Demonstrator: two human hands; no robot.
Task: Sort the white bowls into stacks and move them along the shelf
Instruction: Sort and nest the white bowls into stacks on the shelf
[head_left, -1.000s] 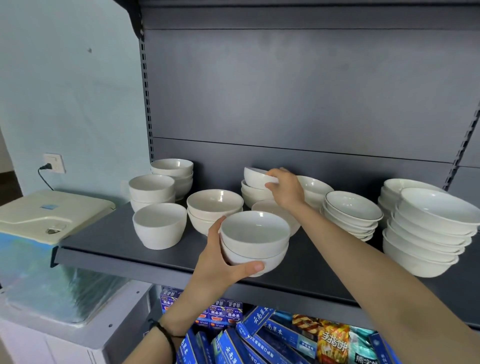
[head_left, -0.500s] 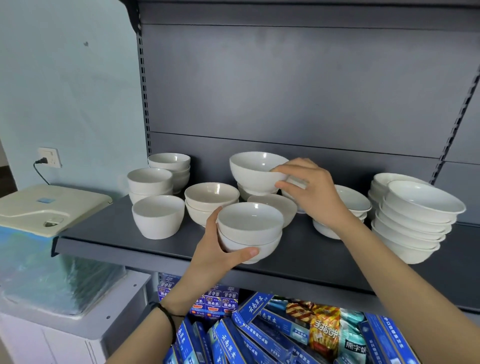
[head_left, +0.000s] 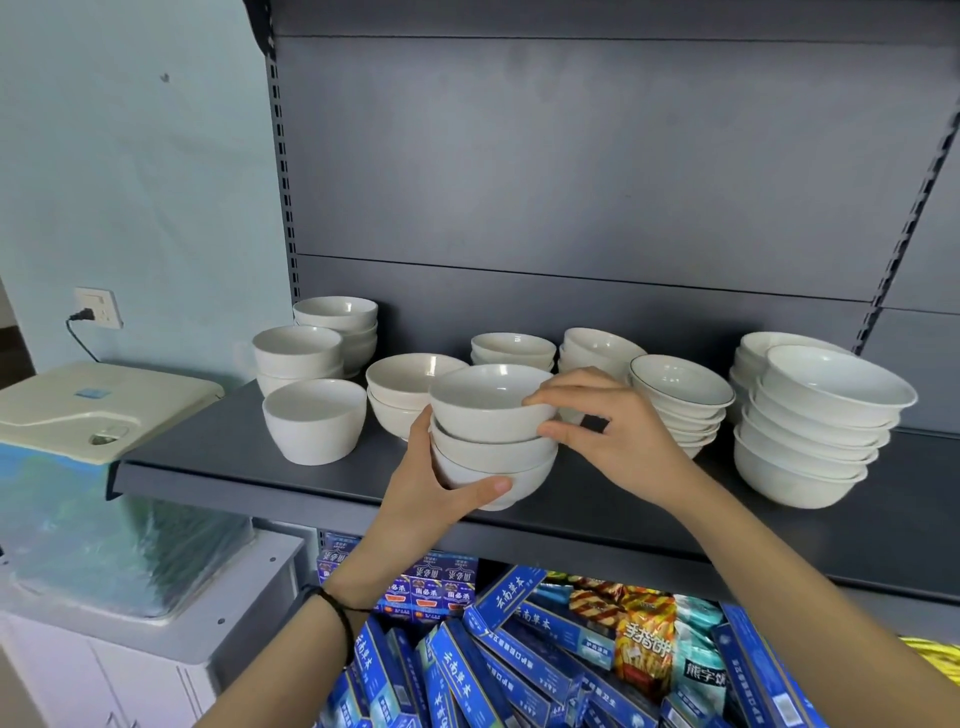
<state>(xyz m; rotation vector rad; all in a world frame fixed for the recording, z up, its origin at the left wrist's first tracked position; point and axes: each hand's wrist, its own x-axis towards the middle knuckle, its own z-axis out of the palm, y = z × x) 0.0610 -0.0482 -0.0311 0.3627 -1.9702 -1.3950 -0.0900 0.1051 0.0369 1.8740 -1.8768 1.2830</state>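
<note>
Three deep bowls in one stack (head_left: 493, 452), held at the front edge of the shelf (head_left: 208, 460), and the stacking step was judged to be right at its finish. The bottom bowl was gripped by the left hand (head_left: 426, 488), thumb laid across its front, fingers curled behind. The top bowl (head_left: 488, 402) was pinched at its right rim by the right hand (head_left: 618, 436), forefinger on the lip and thumb on the wall below. It was seated, or all but seated, in the two beneath. Whether the stack's foot was resting on the shelf or held just clear of it could not be told.

Left of the stack, a lone bowl (head_left: 314, 421) was seen, apart from it. Just behind and left of the stack, a nested pair (head_left: 410, 387) was standing, near enough to be bumped. Right of the stack, behind the right hand, a rimmed stack (head_left: 680, 395) of shallower bowls was seen, and far right of the stack a big stack (head_left: 821, 431).

By this reading, the pinch was to be released only once the top bowl was felt to sit level. Then the stack would have to be carried or slid along, supported from beneath, since glazed bowls could be expected to slip on one another. A free lane was wanted: little room was left by the pair.
</note>
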